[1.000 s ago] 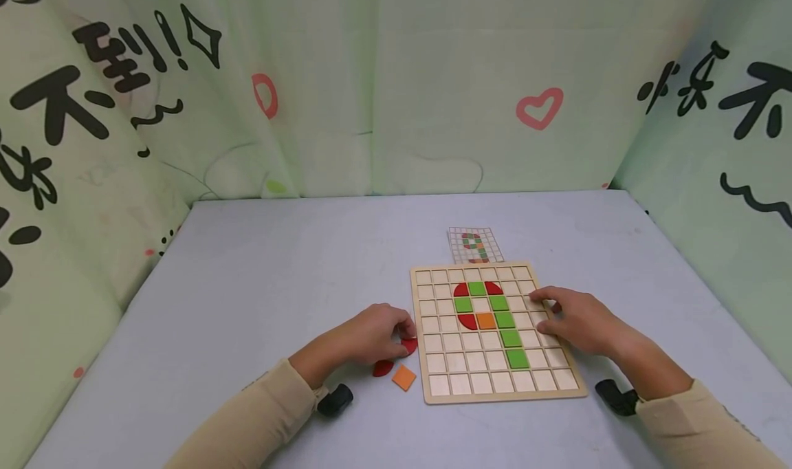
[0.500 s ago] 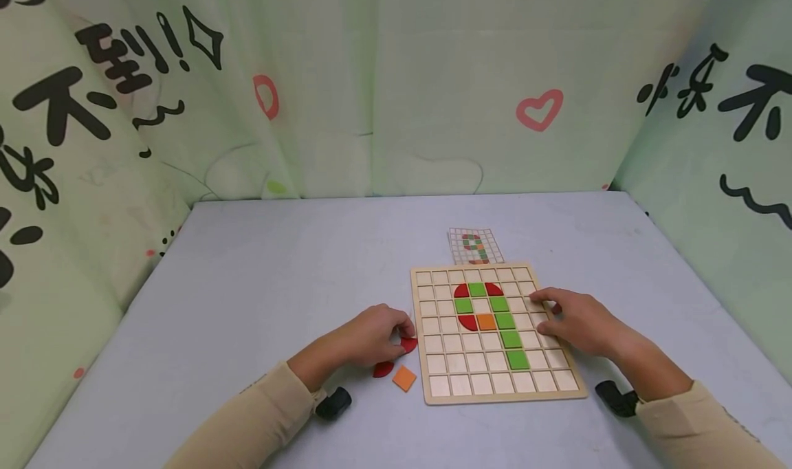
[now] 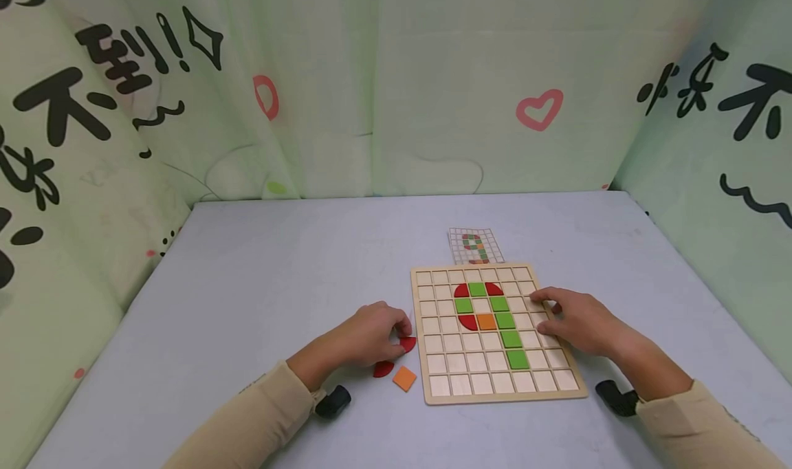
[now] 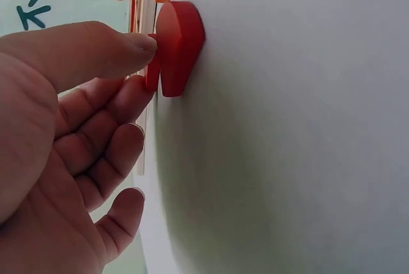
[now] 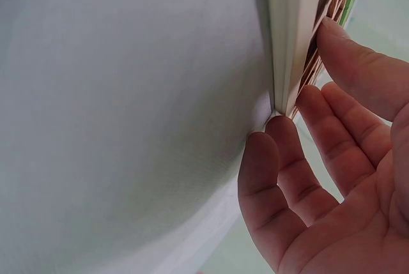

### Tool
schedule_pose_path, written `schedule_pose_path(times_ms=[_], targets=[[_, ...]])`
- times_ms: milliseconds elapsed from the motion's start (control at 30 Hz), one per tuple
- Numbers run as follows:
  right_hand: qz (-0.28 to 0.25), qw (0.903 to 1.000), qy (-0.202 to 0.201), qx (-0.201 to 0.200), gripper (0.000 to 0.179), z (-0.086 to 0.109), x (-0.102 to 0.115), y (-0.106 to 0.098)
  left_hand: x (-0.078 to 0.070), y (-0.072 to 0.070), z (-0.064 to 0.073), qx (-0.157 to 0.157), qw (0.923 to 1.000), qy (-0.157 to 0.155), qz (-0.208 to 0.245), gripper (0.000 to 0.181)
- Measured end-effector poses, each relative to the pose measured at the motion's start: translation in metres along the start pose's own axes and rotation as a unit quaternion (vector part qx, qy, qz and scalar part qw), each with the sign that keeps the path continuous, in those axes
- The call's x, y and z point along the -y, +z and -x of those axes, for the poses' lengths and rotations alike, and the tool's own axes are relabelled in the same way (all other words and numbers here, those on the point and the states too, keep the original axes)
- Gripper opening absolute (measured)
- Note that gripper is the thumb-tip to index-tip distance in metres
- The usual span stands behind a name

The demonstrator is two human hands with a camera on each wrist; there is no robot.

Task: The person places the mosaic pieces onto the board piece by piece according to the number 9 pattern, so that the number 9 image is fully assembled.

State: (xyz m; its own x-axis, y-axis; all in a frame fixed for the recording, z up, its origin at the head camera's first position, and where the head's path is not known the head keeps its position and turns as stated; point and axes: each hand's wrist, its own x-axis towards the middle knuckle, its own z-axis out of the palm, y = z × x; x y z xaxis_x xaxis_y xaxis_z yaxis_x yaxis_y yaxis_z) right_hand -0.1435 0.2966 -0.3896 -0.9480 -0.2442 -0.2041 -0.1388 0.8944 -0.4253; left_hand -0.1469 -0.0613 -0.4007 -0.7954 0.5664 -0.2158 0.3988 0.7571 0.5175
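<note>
My left hand (image 3: 377,333) pinches a red quarter-circle tile (image 3: 408,344) between thumb and fingertips, left of the wooden grid board (image 3: 460,364). In the left wrist view this tile (image 4: 152,75) is partly covered by the thumb. Close below it lies another red tile (image 4: 181,47), and an orange square tile (image 3: 405,378) is beside that one. On the board, red, green and orange tiles form a shape like a 9. My right hand (image 3: 578,318) rests on the board's right edge, its fingers loosely bent; in the right wrist view the thumb touches the top.
A printed pattern card (image 3: 475,245) lies behind the board, its lower edge against or under it. The table (image 3: 297,263) has a pale cover. Printed curtains (image 3: 433,97) stand at the back and both sides.
My left hand has shifted very slightly to the left with the red tile. The right hand, board and other tiles look still.
</note>
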Motion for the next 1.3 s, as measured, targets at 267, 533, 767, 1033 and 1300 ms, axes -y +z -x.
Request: schedule_pose_path(times_ms=[267,533,767,1033,1300], targets=[[-0.002,1.0000,-0.006,0.000,0.052,0.001,0.000,-0.001,-0.004,-0.007,0.000,-0.015,0.9999,0.006,0.007,0.012],[-0.003,1.0000,-0.003,0.000,0.052,0.000,0.000,-0.002,-0.019,-0.010,-0.007,-0.018,0.9990,0.041,0.000,0.012],[-0.004,1.0000,0.005,0.002,0.052,-0.001,0.001,-0.001,-0.037,-0.010,-0.013,-0.009,0.9989,0.046,0.009,0.013],[-0.002,1.0000,0.008,0.000,0.053,0.000,0.000,-0.001,-0.056,-0.003,-0.022,-0.001,0.9969,0.079,-0.009,0.014],[-0.001,1.0000,0.007,0.003,0.053,0.001,0.001,-0.001,-0.069,0.007,-0.032,0.009,0.9953,0.095,-0.020,0.016]])
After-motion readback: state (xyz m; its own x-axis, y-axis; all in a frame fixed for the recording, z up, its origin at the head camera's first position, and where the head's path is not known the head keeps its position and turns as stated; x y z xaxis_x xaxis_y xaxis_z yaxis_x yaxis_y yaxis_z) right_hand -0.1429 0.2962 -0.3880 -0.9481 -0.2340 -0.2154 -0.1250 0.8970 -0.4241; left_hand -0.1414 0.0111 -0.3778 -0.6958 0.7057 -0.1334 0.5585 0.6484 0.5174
